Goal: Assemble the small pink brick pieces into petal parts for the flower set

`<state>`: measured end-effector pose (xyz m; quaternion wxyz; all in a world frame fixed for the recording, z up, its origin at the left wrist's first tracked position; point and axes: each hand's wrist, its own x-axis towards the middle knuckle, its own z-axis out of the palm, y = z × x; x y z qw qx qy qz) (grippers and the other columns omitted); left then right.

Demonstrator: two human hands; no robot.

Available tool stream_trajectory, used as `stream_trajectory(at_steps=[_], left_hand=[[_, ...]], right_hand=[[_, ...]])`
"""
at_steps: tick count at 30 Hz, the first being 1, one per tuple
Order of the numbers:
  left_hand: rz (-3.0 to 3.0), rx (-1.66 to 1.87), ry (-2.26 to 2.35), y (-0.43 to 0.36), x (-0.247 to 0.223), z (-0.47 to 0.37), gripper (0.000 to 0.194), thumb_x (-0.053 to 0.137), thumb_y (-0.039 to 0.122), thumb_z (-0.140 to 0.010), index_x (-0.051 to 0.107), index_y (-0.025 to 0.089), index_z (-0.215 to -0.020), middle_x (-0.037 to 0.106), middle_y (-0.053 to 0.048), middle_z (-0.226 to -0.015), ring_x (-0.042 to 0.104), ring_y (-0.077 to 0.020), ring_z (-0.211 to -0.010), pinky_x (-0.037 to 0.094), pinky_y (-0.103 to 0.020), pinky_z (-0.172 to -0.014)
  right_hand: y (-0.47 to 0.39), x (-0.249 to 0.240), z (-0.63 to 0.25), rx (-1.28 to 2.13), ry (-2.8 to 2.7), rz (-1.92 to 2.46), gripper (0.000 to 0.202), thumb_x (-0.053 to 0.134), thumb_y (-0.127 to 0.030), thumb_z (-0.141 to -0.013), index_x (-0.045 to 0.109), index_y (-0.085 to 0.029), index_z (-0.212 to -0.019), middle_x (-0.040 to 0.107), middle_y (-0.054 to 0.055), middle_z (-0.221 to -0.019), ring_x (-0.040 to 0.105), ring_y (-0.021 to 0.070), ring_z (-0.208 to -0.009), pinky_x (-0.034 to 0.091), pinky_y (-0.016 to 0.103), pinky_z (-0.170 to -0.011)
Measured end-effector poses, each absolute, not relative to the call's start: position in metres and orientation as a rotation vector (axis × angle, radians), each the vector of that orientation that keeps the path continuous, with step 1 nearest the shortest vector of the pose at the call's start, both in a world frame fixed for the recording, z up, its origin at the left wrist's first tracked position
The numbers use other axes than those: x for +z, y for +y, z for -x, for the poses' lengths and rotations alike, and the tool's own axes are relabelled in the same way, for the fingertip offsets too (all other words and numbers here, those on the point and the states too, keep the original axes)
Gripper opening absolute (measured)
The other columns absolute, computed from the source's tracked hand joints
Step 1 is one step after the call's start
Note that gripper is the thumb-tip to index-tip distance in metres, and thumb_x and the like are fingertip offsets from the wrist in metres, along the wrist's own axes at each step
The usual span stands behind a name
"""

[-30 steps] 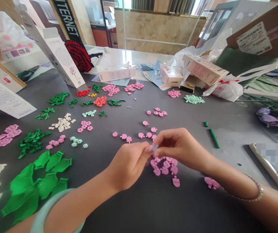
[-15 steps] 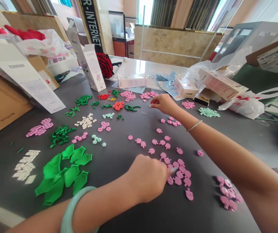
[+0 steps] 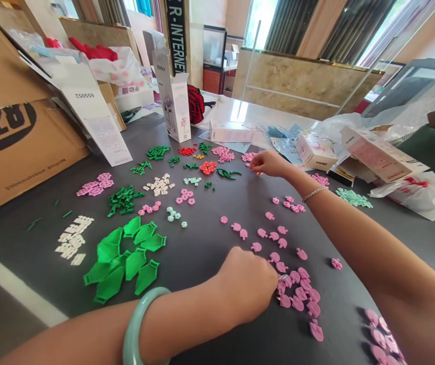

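Observation:
My left hand (image 3: 248,285), with a pale green bangle on its wrist, is low over the table. Its fingers are curled closed at the left edge of a cluster of pink shovel-shaped building pieces (image 3: 300,293); what they hold, if anything, is hidden. Farther off, my right hand (image 3: 269,163) reaches down with fingertips drawn together. It is beside a pile of small pink pieces (image 3: 248,157) and right of dark green curved stems (image 3: 228,174). I cannot make out what is in its fingertips. More pink shovel-shaped pieces (image 3: 274,236) lie scattered between the hands.
Large green leaf pieces (image 3: 136,262), white pieces (image 3: 73,238), dark green pieces (image 3: 123,199) and red pieces (image 3: 207,168) lie sorted at left and centre. Boxes (image 3: 179,109) stand at the back. A cardboard carton (image 3: 23,147) borders the left, plastic bags (image 3: 419,195) the right.
The view has swung left, so the table's things appear farther right. My right hand has shifted slightly left, its fingers lower and closer together. My left hand stays curled at the pink pieces.

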<state>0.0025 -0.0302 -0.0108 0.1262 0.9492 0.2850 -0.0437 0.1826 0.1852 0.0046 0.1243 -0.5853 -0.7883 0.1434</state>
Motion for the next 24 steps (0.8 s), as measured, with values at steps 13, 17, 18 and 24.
stream_trajectory(at_steps=[13, 17, 18, 24], left_hand=[[-2.807, 0.066, 0.925, -0.031, -0.015, -0.004, 0.041, 0.047, 0.045, -0.09, 0.066, 0.016, -0.068, 0.068, -0.007, -0.062, 0.066, -0.0218, -0.057, 0.037, -0.028, -0.046], [-2.814, 0.106, 0.921, -0.03, -0.02, -0.005, 0.044, 0.047, 0.051, -0.087, 0.066, 0.017, -0.067, 0.068, -0.006, -0.062, 0.065, -0.0218, -0.054, 0.035, -0.027, -0.042], [-2.804, 0.108, 0.915, -0.03, -0.02, -0.005, 0.045, 0.047, 0.052, -0.087, 0.066, 0.017, -0.067, 0.068, -0.006, -0.063, 0.065, -0.0218, -0.055, 0.035, -0.027, -0.043], [-2.778, 0.08, 0.908, -0.03, -0.015, -0.004, 0.047, 0.043, 0.053, -0.088, 0.067, 0.018, -0.067, 0.07, -0.006, -0.065, 0.066, -0.0217, -0.058, 0.037, -0.028, -0.047]], right_hand=[[0.222, 0.001, -0.11, 0.112, -2.278, 1.628, 0.028, 0.052, 0.001, -0.068, 0.072, -0.011, -0.084, 0.072, 0.011, -0.087, 0.063, 0.0188, -0.083, 0.046, 0.028, -0.078], [0.219, -0.002, -0.102, 0.1, -2.317, 1.624, 0.026, 0.055, -0.003, -0.071, 0.072, -0.011, -0.089, 0.072, 0.009, -0.09, 0.063, 0.0174, -0.081, 0.045, 0.026, -0.075], [0.218, -0.002, -0.101, 0.095, -2.324, 1.631, 0.025, 0.056, -0.005, -0.072, 0.072, -0.011, -0.089, 0.072, 0.009, -0.089, 0.062, 0.0175, -0.081, 0.045, 0.026, -0.074], [0.218, 0.0, -0.094, 0.029, -2.287, 1.738, 0.022, 0.054, -0.017, -0.081, 0.071, -0.005, -0.088, 0.07, 0.015, -0.082, 0.061, 0.0193, -0.075, 0.043, 0.027, -0.067]])
